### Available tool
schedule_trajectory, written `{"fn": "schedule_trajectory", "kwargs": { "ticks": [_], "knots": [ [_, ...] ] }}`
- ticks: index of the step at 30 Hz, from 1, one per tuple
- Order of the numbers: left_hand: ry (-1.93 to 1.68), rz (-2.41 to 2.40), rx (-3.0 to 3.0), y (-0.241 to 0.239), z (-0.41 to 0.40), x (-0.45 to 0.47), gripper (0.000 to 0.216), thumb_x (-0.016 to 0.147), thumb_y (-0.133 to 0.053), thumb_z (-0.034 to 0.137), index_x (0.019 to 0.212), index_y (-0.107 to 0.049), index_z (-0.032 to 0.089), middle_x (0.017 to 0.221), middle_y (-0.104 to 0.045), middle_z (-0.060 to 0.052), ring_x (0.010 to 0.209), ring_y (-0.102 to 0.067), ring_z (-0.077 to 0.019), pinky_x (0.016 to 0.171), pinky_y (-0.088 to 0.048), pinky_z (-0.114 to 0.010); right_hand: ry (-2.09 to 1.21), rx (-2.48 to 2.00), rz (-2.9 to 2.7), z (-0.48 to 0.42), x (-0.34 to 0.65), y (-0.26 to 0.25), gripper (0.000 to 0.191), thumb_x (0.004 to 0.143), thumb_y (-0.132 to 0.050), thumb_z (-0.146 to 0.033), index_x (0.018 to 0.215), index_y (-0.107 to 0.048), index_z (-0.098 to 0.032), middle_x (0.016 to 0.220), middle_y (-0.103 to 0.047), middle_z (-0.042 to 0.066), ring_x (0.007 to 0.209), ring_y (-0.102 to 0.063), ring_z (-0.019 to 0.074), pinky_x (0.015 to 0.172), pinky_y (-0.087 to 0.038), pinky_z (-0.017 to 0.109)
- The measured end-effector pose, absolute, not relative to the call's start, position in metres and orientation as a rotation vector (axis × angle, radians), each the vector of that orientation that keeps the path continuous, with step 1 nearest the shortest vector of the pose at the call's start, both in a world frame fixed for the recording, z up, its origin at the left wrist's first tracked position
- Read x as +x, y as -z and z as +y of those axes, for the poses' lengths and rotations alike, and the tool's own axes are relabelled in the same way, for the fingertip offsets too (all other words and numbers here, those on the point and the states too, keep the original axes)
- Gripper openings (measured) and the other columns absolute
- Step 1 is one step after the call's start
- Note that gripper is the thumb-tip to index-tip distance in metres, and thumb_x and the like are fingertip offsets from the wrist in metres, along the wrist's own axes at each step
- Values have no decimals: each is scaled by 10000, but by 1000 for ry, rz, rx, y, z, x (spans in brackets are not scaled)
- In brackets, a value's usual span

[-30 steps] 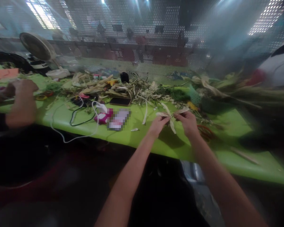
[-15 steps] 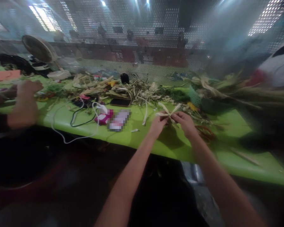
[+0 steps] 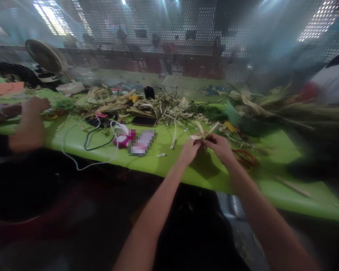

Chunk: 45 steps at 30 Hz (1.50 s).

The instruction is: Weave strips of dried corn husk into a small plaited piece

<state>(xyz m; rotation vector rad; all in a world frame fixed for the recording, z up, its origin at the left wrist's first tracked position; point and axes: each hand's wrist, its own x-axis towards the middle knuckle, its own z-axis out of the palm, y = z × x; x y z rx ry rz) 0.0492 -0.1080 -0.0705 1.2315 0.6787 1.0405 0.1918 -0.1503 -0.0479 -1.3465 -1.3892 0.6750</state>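
My left hand point(image 3: 190, 149) and my right hand point(image 3: 220, 146) are close together above the green table point(image 3: 203, 175), both pinched on a small bundle of pale dried husk strips point(image 3: 202, 132). The strips fan out upward from between my fingers. The part of the bundle inside my grip is hidden. A heap of dried husks and leaves point(image 3: 161, 107) lies on the table just beyond my hands.
Another person's hands point(image 3: 29, 120) work at the left end of the table. Cables point(image 3: 87, 141), a pink gadget point(image 3: 124, 139) and a dark phone point(image 3: 143, 121) lie left of my hands. Reddish rings point(image 3: 245, 157) sit to the right. A perforated screen stands behind.
My hands have drawn closer together. The husk strips, spread sideways earlier, now point upward in a tighter bunch.
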Motion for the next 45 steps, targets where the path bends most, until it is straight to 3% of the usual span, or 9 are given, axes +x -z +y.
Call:
{"fn": "schedule_trajectory", "kwargs": {
  "ticks": [9,14,17,21,25,29,33,38,45],
  "knots": [
    [-1064,584,1360,72,-108,49,288,777,-676,218,1064,-682,195,1017,-681,-60,983,-599,-190,967,-439,-336,-623,-1337,-1450,-149,194,51,250,757,-686,-422,794,-673,-176,743,-664,12,706,-569,172,691,-449,306],
    [-955,524,1140,69,-109,48,462,739,-695,188,1192,-604,200,860,-688,-16,802,-632,-134,851,-486,-291,-449,-1370,-1425,-147,196,54,175,808,-619,-360,775,-627,-188,705,-608,-3,671,-526,154,652,-411,284],
    [-853,550,818,62,-107,41,398,820,-625,401,1148,-607,176,803,-704,-56,765,-672,-176,773,-523,-329,-519,-1299,-1335,-147,194,54,188,809,-619,-387,770,-593,-205,677,-569,-14,631,-508,147,616,-417,278],
    [-761,498,735,58,-105,32,538,814,-541,630,1015,-651,143,760,-702,-96,769,-691,-213,742,-548,-363,-653,-1271,-1359,-148,191,50,217,787,-646,-420,803,-631,-204,740,-613,2,669,-524,154,634,-431,285],
    [-873,549,854,62,-104,33,335,727,-743,369,964,-647,153,768,-696,-47,723,-672,-157,754,-541,-322,-637,-1330,-1452,-150,192,48,218,770,-656,-410,780,-656,-193,740,-623,6,684,-525,155,655,-425,291],
    [-921,640,977,66,-103,35,301,679,-745,155,963,-645,151,813,-690,-23,718,-650,-121,819,-523,-331,-604,-1352,-1468,-150,194,49,214,773,-653,-400,777,-661,-186,698,-604,1,657,-514,148,625,-419,282],
    [-1000,712,1318,66,-104,35,183,761,-680,215,939,-701,178,945,-686,-55,918,-625,-181,946,-453,-367,-549,-1364,-1496,-148,195,54,198,783,-656,-369,850,-657,-183,723,-613,1,655,-519,147,623,-418,279],
    [-1164,778,1742,62,-108,37,107,788,-651,214,694,-702,207,1038,-648,-81,1121,-516,-254,1091,-309,-399,-520,-1335,-1521,-147,195,57,196,793,-640,-317,944,-644,-191,764,-619,2,691,-544,155,659,-438,284],
    [-1093,708,1655,66,-107,39,184,881,-541,275,847,-707,203,926,-659,-65,923,-564,-223,944,-412,-377,-573,-1231,-1517,-148,191,55,207,786,-616,-235,988,-641,-200,912,-683,31,842,-626,184,797,-487,325]
  ]
}}
